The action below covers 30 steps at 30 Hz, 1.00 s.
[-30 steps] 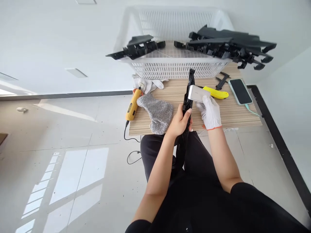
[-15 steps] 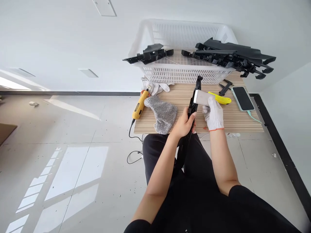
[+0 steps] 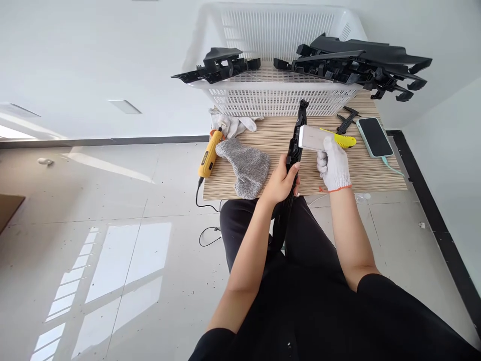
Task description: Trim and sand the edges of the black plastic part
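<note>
My bare left hand (image 3: 281, 184) is wrapped round a long black plastic part (image 3: 295, 145), which stands upright over my lap and the table's front edge. My right hand (image 3: 334, 163), in a white knitted glove with an orange cuff, grips a pale flat block (image 3: 312, 138). The block's left end is beside the upper half of the black part; whether they touch is unclear. Behind the block and gloved fingers lies a yellow-handled tool (image 3: 346, 141) on the table. A grey cloth (image 3: 248, 168) lies left of the black part.
A white basket (image 3: 263, 100) holding black plastic parts (image 3: 356, 60) stands at the table's back; some overhang its rim. On the table (image 3: 383, 183) are a yellow corded tool (image 3: 210, 155), white gloves (image 3: 235, 124), a black caliper (image 3: 347, 120) and a phone (image 3: 375, 138) with a cable.
The view has tilted slightly, so the basket and table sit higher. My right hand and the block are a little lower relative to the black part's top. Both holds are unchanged.
</note>
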Tool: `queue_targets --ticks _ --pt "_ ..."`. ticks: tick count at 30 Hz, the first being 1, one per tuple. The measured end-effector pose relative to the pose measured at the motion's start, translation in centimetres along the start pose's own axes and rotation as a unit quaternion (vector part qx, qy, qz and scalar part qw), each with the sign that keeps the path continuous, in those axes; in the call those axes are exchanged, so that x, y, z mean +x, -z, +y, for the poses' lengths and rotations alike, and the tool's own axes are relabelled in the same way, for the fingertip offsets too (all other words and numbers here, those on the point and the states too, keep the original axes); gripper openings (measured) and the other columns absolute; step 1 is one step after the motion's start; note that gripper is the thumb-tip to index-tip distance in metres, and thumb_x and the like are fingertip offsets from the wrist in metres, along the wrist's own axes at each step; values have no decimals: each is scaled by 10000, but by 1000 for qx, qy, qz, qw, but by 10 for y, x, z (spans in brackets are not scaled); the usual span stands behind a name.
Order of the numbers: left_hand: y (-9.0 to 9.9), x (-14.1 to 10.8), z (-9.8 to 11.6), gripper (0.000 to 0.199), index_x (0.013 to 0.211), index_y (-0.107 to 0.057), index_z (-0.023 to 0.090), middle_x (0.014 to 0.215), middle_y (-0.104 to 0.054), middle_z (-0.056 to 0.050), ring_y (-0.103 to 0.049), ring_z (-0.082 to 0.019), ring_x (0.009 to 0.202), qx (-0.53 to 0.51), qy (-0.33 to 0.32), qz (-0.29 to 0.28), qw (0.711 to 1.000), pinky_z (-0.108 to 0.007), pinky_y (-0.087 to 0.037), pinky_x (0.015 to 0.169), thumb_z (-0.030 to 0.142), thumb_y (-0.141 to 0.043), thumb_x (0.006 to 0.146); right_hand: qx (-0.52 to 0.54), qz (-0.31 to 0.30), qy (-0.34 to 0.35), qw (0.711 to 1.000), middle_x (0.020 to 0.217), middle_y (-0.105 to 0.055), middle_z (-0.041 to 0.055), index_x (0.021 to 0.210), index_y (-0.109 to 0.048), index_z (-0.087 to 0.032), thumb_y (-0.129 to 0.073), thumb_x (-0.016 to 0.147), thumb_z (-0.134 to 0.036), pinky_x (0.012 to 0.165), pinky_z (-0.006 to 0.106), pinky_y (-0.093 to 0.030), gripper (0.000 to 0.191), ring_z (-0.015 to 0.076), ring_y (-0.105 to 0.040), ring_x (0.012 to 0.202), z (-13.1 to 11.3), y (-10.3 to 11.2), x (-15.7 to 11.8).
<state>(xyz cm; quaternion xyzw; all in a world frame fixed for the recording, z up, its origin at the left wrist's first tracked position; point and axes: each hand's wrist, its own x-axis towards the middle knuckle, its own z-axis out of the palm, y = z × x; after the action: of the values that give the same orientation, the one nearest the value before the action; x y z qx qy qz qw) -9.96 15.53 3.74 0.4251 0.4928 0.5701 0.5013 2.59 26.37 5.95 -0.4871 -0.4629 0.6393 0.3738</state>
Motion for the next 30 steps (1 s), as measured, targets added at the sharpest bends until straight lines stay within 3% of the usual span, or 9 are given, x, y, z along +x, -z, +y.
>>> queue_targets --ticks 5,8,12,15,19,22,26,30 --pt "-1 0 0 532 1291 -392 262 669 -559 69 -531 -102 412 19 3 5 1000 -249 -453 458 675 -499 973 -7 -67 32 997 639 -600 -62 897 -570 -240 -803 722 -628 344 176 -276 485 59 -473 427 5 -4 -2" --pt "-1 -1 1 551 1288 -394 253 668 -560 69 -528 -102 409 23 4 -3 1000 -253 -456 458 689 -495 966 23 -18 46 999 653 -601 -61 865 -543 -242 -771 753 -639 349 180 -274 471 55 -469 430 7 -5 -2" --pt "-1 -2 2 566 1320 -391 261 672 -566 63 -531 -108 416 18 -1 7 1000 -257 -456 465 685 -508 964 6 -61 37 997 656 -622 -49 859 -578 -235 -812 732 -604 343 184 -284 455 63 -489 434 6 -4 -1" --pt "-1 -2 2 560 1284 -421 256 666 -570 53 -531 -115 410 15 10 7 1000 -266 -449 465 698 -512 953 57 -20 49 997 644 -610 -59 840 -571 -238 -800 747 -599 338 176 -266 437 53 -473 420 6 -4 -1" --pt "-1 -2 3 567 1283 -419 262 671 -569 53 -525 -116 412 6 6 11 1000 -270 -443 460 700 -533 942 35 -40 34 998 638 -614 -60 872 -591 -237 -812 744 -559 337 174 -272 411 51 -469 410 6 -6 -1" --pt "-1 -2 4 546 1239 -419 259 661 -559 55 -525 -117 412 9 13 4 1000 -271 -444 461 704 -525 943 74 10 38 997 616 -593 -74 844 -560 -238 -812 731 -572 335 157 -261 434 39 -451 410 6 -6 -1" --pt "-1 -2 4 537 1223 -408 261 664 -554 62 -522 -112 412 13 6 5 1000 -271 -451 466 707 -519 945 62 -25 29 997 614 -591 -69 853 -575 -238 -829 727 -554 333 163 -271 425 48 -455 408 5 -5 1" --pt "-1 -2 4 527 1210 -412 253 656 -554 67 -514 -103 411 11 8 1 1000 -261 -440 462 700 -515 951 87 25 34 995 595 -565 -78 829 -543 -240 -815 734 -577 328 163 -257 443 45 -432 401 5 -6 2"
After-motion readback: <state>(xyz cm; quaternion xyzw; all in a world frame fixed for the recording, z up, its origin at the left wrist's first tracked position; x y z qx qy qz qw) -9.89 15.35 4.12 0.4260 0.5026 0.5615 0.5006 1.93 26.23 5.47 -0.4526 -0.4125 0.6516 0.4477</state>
